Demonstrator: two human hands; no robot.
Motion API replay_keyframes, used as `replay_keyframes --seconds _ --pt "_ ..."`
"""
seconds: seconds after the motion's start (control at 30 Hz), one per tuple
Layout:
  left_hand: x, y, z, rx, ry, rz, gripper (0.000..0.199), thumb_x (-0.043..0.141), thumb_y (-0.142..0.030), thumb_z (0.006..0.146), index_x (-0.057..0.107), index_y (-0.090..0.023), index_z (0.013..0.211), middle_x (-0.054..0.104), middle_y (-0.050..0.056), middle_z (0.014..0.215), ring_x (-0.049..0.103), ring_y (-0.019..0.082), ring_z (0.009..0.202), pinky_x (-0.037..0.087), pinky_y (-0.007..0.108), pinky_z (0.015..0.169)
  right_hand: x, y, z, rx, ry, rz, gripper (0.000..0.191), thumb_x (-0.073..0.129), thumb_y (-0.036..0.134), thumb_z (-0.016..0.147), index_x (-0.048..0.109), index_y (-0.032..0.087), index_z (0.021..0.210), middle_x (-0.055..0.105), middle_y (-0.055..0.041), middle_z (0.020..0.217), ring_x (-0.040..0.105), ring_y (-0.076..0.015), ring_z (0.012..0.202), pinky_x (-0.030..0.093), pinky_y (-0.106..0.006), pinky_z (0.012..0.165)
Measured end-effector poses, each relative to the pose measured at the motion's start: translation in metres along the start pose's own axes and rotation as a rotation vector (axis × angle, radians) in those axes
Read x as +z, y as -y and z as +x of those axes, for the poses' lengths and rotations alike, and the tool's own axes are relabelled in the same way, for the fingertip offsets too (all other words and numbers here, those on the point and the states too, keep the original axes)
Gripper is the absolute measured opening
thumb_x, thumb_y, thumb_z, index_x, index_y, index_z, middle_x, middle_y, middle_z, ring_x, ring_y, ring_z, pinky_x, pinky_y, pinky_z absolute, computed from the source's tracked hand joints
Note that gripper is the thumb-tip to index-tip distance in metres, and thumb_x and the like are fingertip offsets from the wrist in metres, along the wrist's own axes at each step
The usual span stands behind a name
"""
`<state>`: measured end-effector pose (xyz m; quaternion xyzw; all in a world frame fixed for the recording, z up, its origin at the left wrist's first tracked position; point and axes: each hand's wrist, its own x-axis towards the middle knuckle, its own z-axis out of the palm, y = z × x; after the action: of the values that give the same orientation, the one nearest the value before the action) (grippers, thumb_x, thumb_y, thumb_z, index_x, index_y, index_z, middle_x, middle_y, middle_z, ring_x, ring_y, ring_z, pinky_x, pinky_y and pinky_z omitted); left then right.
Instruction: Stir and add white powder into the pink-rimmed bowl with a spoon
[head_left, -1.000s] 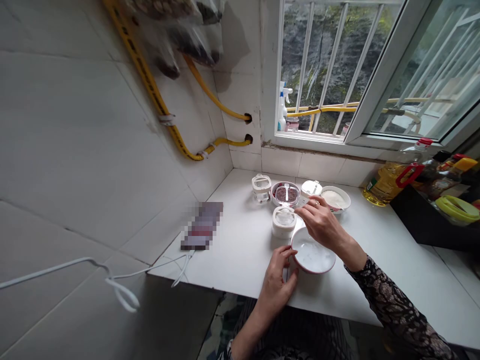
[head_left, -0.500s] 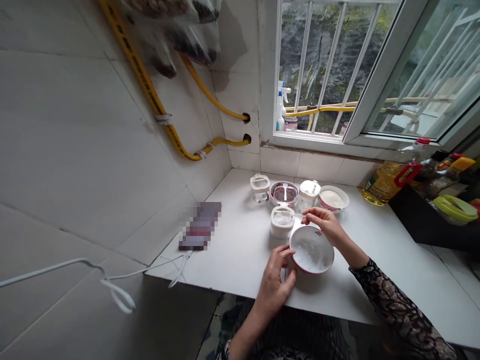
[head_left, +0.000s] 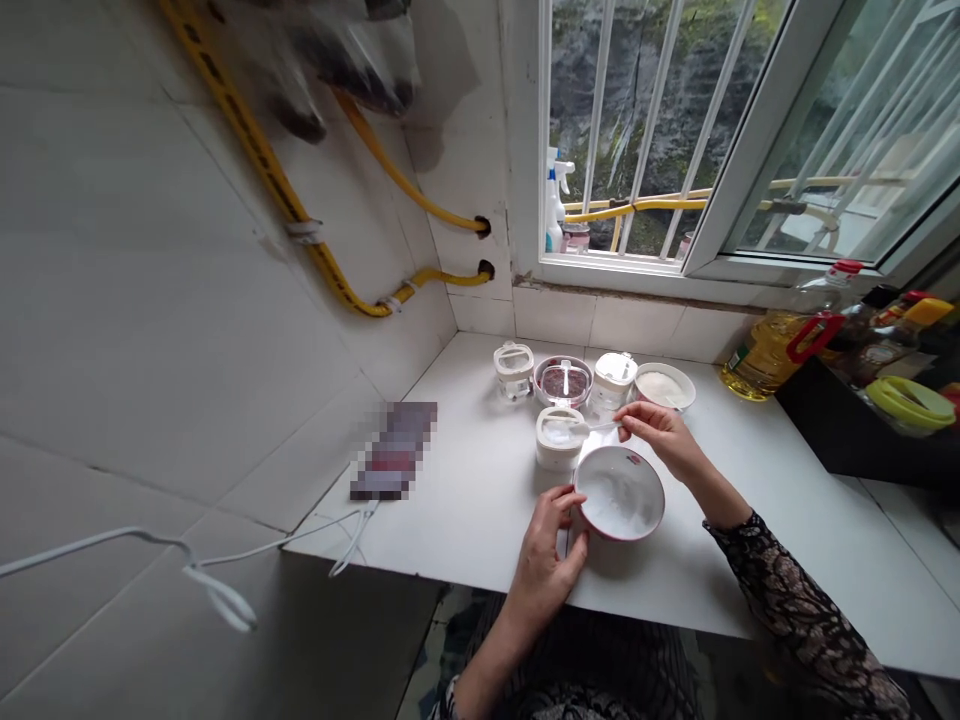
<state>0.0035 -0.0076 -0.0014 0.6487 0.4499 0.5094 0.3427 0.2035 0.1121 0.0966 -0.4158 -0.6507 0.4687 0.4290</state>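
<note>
My left hand (head_left: 543, 562) grips the rim of a white bowl (head_left: 619, 492), which tilts slightly and holds a white substance. My right hand (head_left: 661, 438) pinches a small white spoon (head_left: 592, 426) just above the bowl. The spoon's tip reaches over a cream-coloured open container (head_left: 559, 438) with white contents. Farther back stand a small glass jar (head_left: 514, 370), a glass dish of dark red food (head_left: 562, 381), a white lidded jar (head_left: 615, 378) and a bowl of white powder (head_left: 664, 387).
All of this stands on a white countertop (head_left: 457, 500), with a pixelated phone (head_left: 394, 451) and a white cable (head_left: 285, 543) at its left. Yellow gas hoses (head_left: 315, 245) run along the tiled wall. A cooking-oil bottle (head_left: 772, 350) and other bottles stand at the right.
My right hand has moved left, bringing the spoon over the cream-coloured container. The white bowl remains in my left hand, and the whole view has shifted slightly.
</note>
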Motion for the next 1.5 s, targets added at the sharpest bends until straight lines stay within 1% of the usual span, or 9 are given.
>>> replay_keyframes --seconds 0.2,0.33,0.5,0.7,0.87,1.1,1.23,1.33,1.5 --pt "-0.001 0.002 -0.001 0.014 -0.002 0.015 0.038 0.058 -0.013 0.087 0.06 -0.026 0.122 0.057 0.01 0.128 0.065 0.022 0.11 0.059 0.033 0.086 -0.02 0.026 -0.029 -0.204 0.137 -0.727 0.018 0.05 0.019 0.092 0.065 0.019 0.084 0.069 -0.0056 0.077 0.059 -0.0174 0.068 0.044 -0.031 0.066" --pt "0.0 0.002 -0.001 0.028 -0.014 0.041 0.037 0.056 -0.012 0.088 0.059 -0.026 0.122 0.057 0.009 0.129 0.066 0.02 0.107 0.059 0.032 0.085 -0.014 0.033 -0.041 -0.192 0.258 -1.016 0.023 0.046 0.006 0.09 0.064 0.018 0.083 0.069 -0.0054 0.074 0.06 -0.0179 0.069 0.043 -0.035 0.077" --pt "0.001 0.003 -0.001 0.039 -0.016 0.068 0.037 0.056 -0.012 0.088 0.059 -0.026 0.122 0.057 0.01 0.129 0.066 0.02 0.105 0.06 0.032 0.084 -0.009 0.033 -0.04 -0.109 0.384 -0.887 0.027 0.044 0.008 0.092 0.064 0.018 0.078 0.069 -0.0044 0.073 0.06 -0.0174 0.071 0.044 -0.033 0.077" --pt "0.001 0.004 -0.001 0.055 -0.039 0.066 0.037 0.056 -0.012 0.087 0.059 -0.025 0.122 0.058 0.01 0.127 0.067 0.02 0.104 0.06 0.032 0.083 -0.018 0.023 -0.035 0.07 0.335 -0.514 0.019 0.049 0.018 0.087 0.065 0.017 0.077 0.058 -0.0004 0.063 0.051 -0.0136 0.059 0.039 -0.027 0.059" --pt "0.0 0.003 -0.001 0.05 -0.024 0.07 0.037 0.056 -0.012 0.088 0.059 -0.026 0.122 0.057 0.01 0.128 0.067 0.019 0.104 0.06 0.031 0.083 -0.021 0.01 -0.032 0.214 0.249 -0.16 0.018 0.059 0.033 0.08 0.067 0.017 0.078 0.059 -0.0005 0.066 0.052 -0.0136 0.061 0.041 -0.028 0.06" --pt "0.0 0.002 -0.002 0.012 -0.023 0.062 0.035 0.058 -0.015 0.087 0.061 -0.026 0.12 0.058 0.01 0.128 0.069 0.018 0.095 0.06 0.032 0.082 -0.02 0.006 -0.026 0.272 0.075 0.055 0.021 0.07 0.038 0.071 0.068 0.017 0.069 0.056 0.0015 0.055 0.05 -0.0131 0.055 0.043 -0.031 0.062" --pt "0.0 0.002 -0.001 0.004 -0.026 0.053 0.034 0.057 -0.016 0.088 0.061 -0.026 0.119 0.058 0.01 0.128 0.068 0.016 0.088 0.06 0.032 0.082 -0.014 0.01 -0.018 0.198 -0.057 0.112 0.023 0.072 0.039 0.069 0.069 0.017 0.073 0.058 0.0017 0.054 0.052 -0.0134 0.055 0.045 -0.031 0.062" --pt "0.0 0.003 -0.001 0.003 -0.024 0.052 0.033 0.057 -0.017 0.088 0.061 -0.025 0.119 0.058 0.01 0.128 0.069 0.016 0.088 0.06 0.032 0.083 -0.002 0.016 -0.01 0.055 -0.125 0.063 0.025 0.07 0.042 0.077 0.069 0.017 0.08 0.063 -0.0002 0.06 0.058 -0.0151 0.058 0.048 -0.032 0.064" --pt "0.001 0.006 -0.001 0.032 -0.022 0.051 0.035 0.056 -0.015 0.088 0.06 -0.025 0.121 0.057 0.01 0.128 0.068 0.02 0.102 0.06 0.032 0.084 0.028 0.018 -0.003 -0.411 -0.223 -0.421 0.017 0.052 0.026 0.096 0.066 0.019 0.089 0.069 -0.0035 0.071 0.062 -0.018 0.067 0.049 -0.037 0.077"
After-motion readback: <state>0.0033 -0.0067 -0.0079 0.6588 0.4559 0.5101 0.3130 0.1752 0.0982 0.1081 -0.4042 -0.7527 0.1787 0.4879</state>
